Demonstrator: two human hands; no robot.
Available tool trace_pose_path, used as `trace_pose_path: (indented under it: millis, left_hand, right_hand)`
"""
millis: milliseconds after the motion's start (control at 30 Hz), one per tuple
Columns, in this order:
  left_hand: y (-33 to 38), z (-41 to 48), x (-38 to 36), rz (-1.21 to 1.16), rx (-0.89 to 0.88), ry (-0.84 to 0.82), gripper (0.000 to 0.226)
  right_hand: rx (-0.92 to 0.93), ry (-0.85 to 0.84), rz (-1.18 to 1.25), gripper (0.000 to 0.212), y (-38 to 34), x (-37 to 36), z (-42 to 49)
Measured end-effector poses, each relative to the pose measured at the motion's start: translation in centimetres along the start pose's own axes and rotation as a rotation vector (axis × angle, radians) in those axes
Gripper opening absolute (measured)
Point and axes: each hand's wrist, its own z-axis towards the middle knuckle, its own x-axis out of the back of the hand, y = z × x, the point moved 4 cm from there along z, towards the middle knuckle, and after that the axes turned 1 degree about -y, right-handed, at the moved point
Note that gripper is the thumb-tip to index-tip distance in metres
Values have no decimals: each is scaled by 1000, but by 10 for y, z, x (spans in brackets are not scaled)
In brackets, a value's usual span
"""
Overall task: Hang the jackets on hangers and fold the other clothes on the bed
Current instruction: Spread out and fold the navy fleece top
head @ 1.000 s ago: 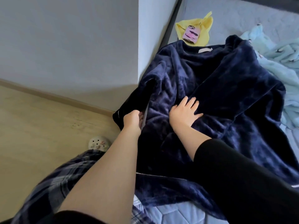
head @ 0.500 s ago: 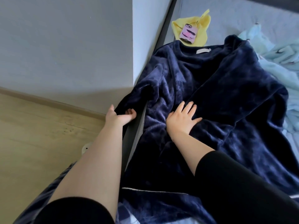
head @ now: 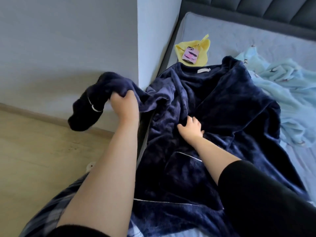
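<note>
The dark navy fleece robe (head: 225,106) lies spread on the grey-blue quilted bed (head: 222,31). Its collar points toward the dark padded headboard (head: 256,12) and its hem reaches the near edge of the mattress. The left grip (head: 125,104) is closed tight round the robe's wall-side sleeve (head: 109,86) and holds it raised clear of the bed, beside the corner of the grey wall (head: 68,40). The sleeve's cuff, trimmed with white piping, hangs free above the light wooden floor (head: 34,151). The right grip (head: 191,129) rests on the middle of the robe with its fingers bent down into the fleece; whether they pinch a fold cannot be determined. A yellow cloth (head: 204,47) lies on the bed touching the collar, and a pink phone (head: 190,56) lies on top of it. A crumpled light blue garment (head: 287,93) lies on the bed against the robe's far side. Both forearms are bare below black sleeves.
</note>
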Motion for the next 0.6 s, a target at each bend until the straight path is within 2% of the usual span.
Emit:
trace_pose_path:
  millis: [67, 100, 167, 200, 267, 300, 333, 400, 467, 533, 567, 600]
  left_hand:
    - [23, -41, -19, 315, -568, -221, 29]
    - [21, -64, -28, 499, -791, -347, 27]
    - [-10, -100, -38, 859, -970, -706, 40]
    - [-31, -112, -37, 1023, -1022, -848, 47]
    - [-66, -123, -23, 1214, -990, -991, 43]
    - [-76, -123, -17, 1232, -943, -1003, 40]
    - [-80, -122, -13, 1195, -923, -991, 38]
    - [-74, -120, -11, 1013, -857, -921, 32]
    - [-62, -115, -10, 786, -703, -776, 25]
    - [-56, -110, -6, 660, -566, -581, 26]
    - [-57, -106, -4, 650, -440, -504, 30]
    - [-61, -101, -4, 617, -232, -453, 30]
  right_hand:
    - [35, -70, 294, 46, 4, 30, -10]
    - [-9, -123, 510, 38, 8, 47, -17]
    - [-221, -202, 1060, 41, 27, 83, -29]
    - [-274, -205, 1240, 45, 41, 98, -31]
    - [-371, -73, 1367, 42, 75, 128, -37]
    - [-365, -80, 1430, 42, 87, 137, -39]
    - [-304, -78, 1524, 48, 102, 143, -39]
    - [-273, -78, 1557, 64, 120, 150, -42]
    - [-296, -110, 1335, 65, 122, 151, -46]
    - [-267, -213, 1123, 49, 112, 144, -49]
    - [-247, -231, 998, 39, 108, 141, -50]
    - [-236, -243, 895, 33, 103, 139, -52]
